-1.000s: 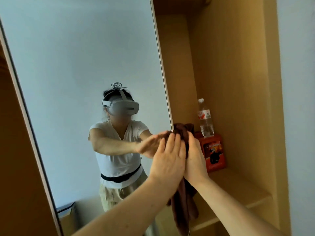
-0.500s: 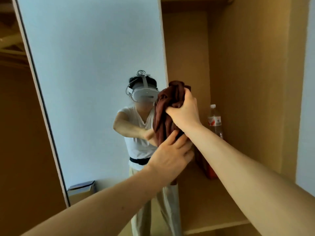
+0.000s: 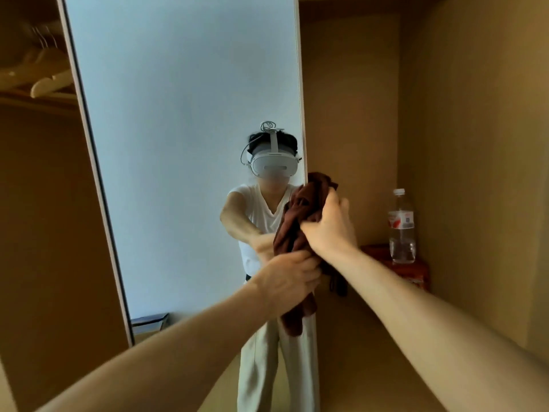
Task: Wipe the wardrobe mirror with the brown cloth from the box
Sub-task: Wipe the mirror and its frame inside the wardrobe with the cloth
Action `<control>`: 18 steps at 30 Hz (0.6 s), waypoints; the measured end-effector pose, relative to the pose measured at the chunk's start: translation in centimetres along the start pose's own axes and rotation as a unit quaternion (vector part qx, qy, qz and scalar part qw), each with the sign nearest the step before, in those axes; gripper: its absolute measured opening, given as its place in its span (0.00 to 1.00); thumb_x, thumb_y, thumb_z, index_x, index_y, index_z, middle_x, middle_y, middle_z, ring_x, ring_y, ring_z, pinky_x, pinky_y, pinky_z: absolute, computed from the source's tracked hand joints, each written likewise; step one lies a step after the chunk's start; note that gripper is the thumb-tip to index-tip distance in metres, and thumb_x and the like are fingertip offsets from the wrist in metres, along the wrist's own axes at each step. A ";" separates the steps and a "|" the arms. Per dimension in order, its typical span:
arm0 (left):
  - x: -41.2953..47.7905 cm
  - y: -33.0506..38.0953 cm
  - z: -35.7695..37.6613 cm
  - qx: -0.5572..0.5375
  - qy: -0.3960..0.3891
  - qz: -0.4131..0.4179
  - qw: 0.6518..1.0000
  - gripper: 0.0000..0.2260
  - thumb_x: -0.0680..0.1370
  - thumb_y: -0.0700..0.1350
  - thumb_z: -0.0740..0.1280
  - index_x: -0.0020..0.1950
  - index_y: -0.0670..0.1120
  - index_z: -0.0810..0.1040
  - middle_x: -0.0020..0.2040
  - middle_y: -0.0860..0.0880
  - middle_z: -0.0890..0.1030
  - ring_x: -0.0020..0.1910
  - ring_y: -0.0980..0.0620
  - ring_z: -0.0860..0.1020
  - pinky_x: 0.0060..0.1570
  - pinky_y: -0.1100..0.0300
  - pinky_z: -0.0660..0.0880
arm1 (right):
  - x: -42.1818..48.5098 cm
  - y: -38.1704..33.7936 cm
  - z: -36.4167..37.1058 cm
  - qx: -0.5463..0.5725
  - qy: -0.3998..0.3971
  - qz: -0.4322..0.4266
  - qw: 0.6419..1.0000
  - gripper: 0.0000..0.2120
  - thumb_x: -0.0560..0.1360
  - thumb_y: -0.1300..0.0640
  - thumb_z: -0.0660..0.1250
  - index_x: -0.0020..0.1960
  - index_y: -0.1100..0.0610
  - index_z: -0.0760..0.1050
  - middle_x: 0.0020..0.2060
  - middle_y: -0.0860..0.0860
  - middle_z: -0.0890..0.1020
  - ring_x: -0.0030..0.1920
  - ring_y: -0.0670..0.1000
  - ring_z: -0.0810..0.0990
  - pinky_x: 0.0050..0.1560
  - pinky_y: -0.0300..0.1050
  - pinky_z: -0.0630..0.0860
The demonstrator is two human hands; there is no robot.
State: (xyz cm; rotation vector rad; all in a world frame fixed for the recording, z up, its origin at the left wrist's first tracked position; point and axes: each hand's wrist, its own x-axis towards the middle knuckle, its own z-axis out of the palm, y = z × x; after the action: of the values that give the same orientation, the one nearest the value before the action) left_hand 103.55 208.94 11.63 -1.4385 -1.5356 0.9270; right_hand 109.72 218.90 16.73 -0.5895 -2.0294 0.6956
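The tall wardrobe mirror (image 3: 178,144) fills the left and middle of the head view, its right edge running down the centre. A bunched brown cloth (image 3: 300,221) is held against that right edge at about chest height. My right hand (image 3: 329,230) grips the upper bundle of the cloth. My left hand (image 3: 289,281) grips the cloth lower down, fingers curled round it, and a tail of cloth hangs below it. The mirror shows a person in a headset reaching toward the glass.
Right of the mirror is an open wooden wardrobe bay with a shelf (image 3: 371,337). A clear water bottle (image 3: 401,227) stands on a red box (image 3: 413,270) at the back corner. Wooden hangers (image 3: 44,75) hang in the upper left.
My left hand went from flat beside the right hand to gripping the cloth's lower part. My right hand bunched the cloth, raised it, then brought it slightly down at the mirror's right edge. The camera tilted.
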 end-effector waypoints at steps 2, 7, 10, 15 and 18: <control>0.4 -2.8 -0.7 0.010 0.051 -0.005 0.999 0.16 0.73 0.46 0.64 0.59 0.53 0.80 0.60 0.57 0.78 0.66 0.54 0.72 0.72 0.54 0.59 | 1.8 -2.0 -1.2 -0.001 0.024 -0.015 1.000 0.32 0.75 0.53 0.66 0.74 0.55 0.55 0.64 0.56 0.66 0.58 0.62 0.75 0.56 0.52 0.71; 0.0 -9.5 -3.0 -0.015 0.104 -0.075 0.992 0.27 0.73 0.44 0.47 0.67 0.51 0.75 0.69 0.51 0.73 0.72 0.48 0.66 0.72 0.51 0.52 | 6.4 -7.4 -3.6 0.031 0.090 -0.043 0.995 0.26 0.76 0.53 0.65 0.71 0.56 0.60 0.64 0.57 0.67 0.58 0.62 0.75 0.52 0.49 0.71; 0.0 -8.5 -3.0 -0.023 0.123 -0.108 0.986 0.24 0.74 0.46 0.48 0.62 0.51 0.79 0.64 0.50 0.77 0.68 0.47 0.70 0.69 0.51 0.56 | 6.3 -7.0 -3.5 0.020 0.103 -0.064 0.992 0.27 0.77 0.53 0.65 0.72 0.56 0.59 0.65 0.57 0.67 0.57 0.61 0.76 0.49 0.46 0.70; 1.2 -5.3 -1.1 -0.039 0.132 -0.105 0.985 0.19 0.74 0.48 0.53 0.54 0.53 0.83 0.59 0.53 0.79 0.65 0.47 0.72 0.66 0.51 0.61 | 4.6 -4.4 -1.8 0.025 0.097 -0.086 0.991 0.29 0.76 0.54 0.64 0.73 0.55 0.58 0.64 0.57 0.67 0.56 0.61 0.76 0.53 0.51 0.74; 1.0 -2.6 -0.8 -0.057 0.098 -0.079 0.990 0.13 0.71 0.51 0.63 0.50 0.56 0.83 0.56 0.57 0.80 0.64 0.50 0.73 0.65 0.52 0.65 | 2.2 -2.1 -0.6 0.020 0.067 -0.084 0.994 0.30 0.75 0.55 0.66 0.74 0.56 0.57 0.63 0.56 0.66 0.55 0.60 0.77 0.54 0.51 0.75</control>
State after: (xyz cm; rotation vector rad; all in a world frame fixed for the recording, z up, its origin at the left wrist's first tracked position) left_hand 103.21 209.75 14.43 -1.4187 -1.5480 0.5945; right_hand 108.87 218.94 19.74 -0.4243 -1.9107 0.5803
